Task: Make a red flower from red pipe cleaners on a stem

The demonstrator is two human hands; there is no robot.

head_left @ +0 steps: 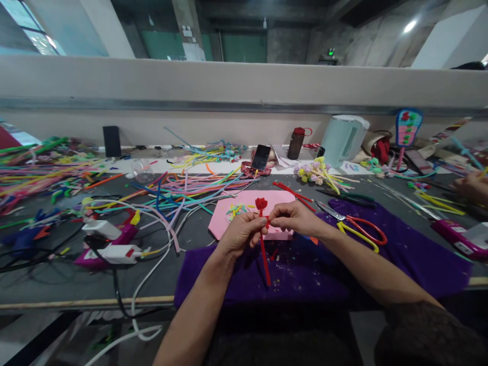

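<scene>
A red pipe-cleaner flower [261,204] stands upright in my left hand [244,232], its stem pinched just below the bloom and hanging down past my fingers. On its right side my right hand [295,217] pinches a short red piece of pipe cleaner joined to the stem. Both hands are closed and close together, over the near edge of a pink sheet [219,216]. Small yellow and green clippings [237,210] lie on that sheet. Beneath my forearms spreads a purple cloth [305,277] dotted with scraps.
Scissors [366,229] with red and yellow handles lie right of my right hand, beside dark-handled pliers [348,197]. Loose red pipe cleaners [293,193] are behind. A power strip [102,246] with cables sits left. Another person's hand [473,188] is at far right.
</scene>
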